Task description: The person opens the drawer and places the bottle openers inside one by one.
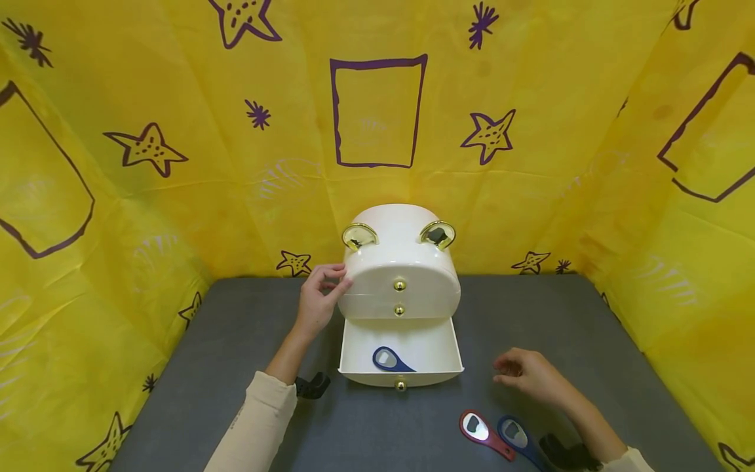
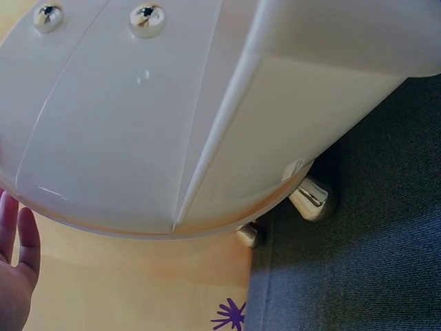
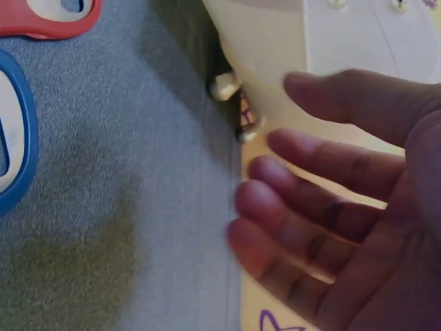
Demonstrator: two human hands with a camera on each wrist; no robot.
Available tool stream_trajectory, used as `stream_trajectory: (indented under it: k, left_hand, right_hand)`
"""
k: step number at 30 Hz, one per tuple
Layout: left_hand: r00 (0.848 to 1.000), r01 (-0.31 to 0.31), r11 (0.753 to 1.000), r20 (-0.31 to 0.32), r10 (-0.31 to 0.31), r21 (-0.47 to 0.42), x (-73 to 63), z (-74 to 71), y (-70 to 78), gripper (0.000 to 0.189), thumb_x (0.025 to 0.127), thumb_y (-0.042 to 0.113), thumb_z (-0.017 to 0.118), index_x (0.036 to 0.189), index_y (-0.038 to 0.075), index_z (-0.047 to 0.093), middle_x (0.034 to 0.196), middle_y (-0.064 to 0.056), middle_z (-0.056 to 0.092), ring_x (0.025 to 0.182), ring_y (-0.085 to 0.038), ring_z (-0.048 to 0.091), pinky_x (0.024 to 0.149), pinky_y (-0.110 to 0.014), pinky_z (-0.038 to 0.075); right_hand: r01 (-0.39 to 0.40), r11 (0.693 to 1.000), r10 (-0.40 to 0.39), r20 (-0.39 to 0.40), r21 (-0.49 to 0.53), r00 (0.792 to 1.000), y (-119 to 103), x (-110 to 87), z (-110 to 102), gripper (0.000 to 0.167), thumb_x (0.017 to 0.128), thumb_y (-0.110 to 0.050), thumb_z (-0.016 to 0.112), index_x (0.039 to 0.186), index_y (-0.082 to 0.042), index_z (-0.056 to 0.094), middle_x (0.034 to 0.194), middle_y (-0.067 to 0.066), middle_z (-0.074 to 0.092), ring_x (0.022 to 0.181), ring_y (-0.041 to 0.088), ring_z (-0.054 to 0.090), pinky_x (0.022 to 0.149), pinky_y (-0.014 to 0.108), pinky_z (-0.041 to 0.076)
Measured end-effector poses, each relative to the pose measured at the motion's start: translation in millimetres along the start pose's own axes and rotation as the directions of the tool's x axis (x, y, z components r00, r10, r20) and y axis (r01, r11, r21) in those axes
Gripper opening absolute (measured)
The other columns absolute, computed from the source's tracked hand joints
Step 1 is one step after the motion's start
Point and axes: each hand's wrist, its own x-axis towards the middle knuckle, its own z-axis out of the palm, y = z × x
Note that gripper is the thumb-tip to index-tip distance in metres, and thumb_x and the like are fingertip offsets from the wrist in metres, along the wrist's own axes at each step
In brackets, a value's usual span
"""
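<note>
A white cabinet [image 1: 401, 259] with gold knobs stands in the head view, its bottom drawer [image 1: 427, 344] pulled out. Inside that drawer lies a blue bottle opener [image 1: 403, 364]. My left hand [image 1: 321, 298] is at the cabinet's upper left side, fingertips right at its edge; the left wrist view shows its extended fingers [image 2: 27, 241] beside the white front. To the right of the drawer, my right hand [image 1: 531, 375] hovers over the table with loosely bent fingers and nothing in them. Nearer to me lie a red bottle opener [image 1: 486, 435] and another blue bottle opener [image 1: 519, 438].
Two gold-rimmed, ear-like pieces [image 1: 438, 235] stick out from the cabinet's top. Gold feet [image 2: 311, 200] hold it above the dark grey tabletop [image 1: 248, 347]. Yellow patterned cloth [image 1: 377, 190] walls in the back and both sides.
</note>
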Motion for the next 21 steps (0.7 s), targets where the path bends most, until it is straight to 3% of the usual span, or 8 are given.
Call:
stream_trajectory:
  k: [9,16,21]
  left_hand:
    - [1.000,0.022,1.000,-0.004,-0.022,0.006,-0.5,0.4,0.1,0.020,0.083,-0.003,0.072,0.098,-0.012,0.064,0.114,-0.028,0.062,0.100,-0.002,0.054,0.077,-0.017,0.047]
    - [0.999,0.024,1.000,-0.025,-0.024,-0.014,4.3,3.1,-32.0,0.019,0.083,0.001,0.075,0.098,-0.007,0.066,0.115,-0.021,0.064,0.100,-0.001,0.054,0.077,-0.015,0.046]
    - [1.000,0.019,1.000,-0.017,-0.019,-0.002,1.2,2.0,-13.8,0.019,0.083,-0.002,0.073,0.098,-0.011,0.065,0.114,-0.026,0.063,0.099,0.000,0.054,0.077,-0.015,0.046]
  right_hand:
    - [-0.063,0.998,0.063,0.111,0.001,0.992,5,-14.0,-1,0.019,0.079,-0.015,0.079,0.085,-0.001,0.068,0.078,0.000,0.066,0.068,-0.004,0.056,0.059,0.022,0.050]
    - [-0.195,0.981,0.195,0.175,-0.021,0.965,7,-26.1,0,0.024,0.077,-0.021,0.081,0.086,-0.004,0.067,0.076,-0.004,0.064,0.066,-0.003,0.051,0.058,0.022,0.046]
    - [-0.274,0.961,0.275,0.262,-0.039,0.925,8,-37.0,0,0.027,0.071,-0.024,0.084,0.074,-0.010,0.061,0.067,-0.006,0.055,0.059,0.003,0.044,0.052,0.022,0.038]
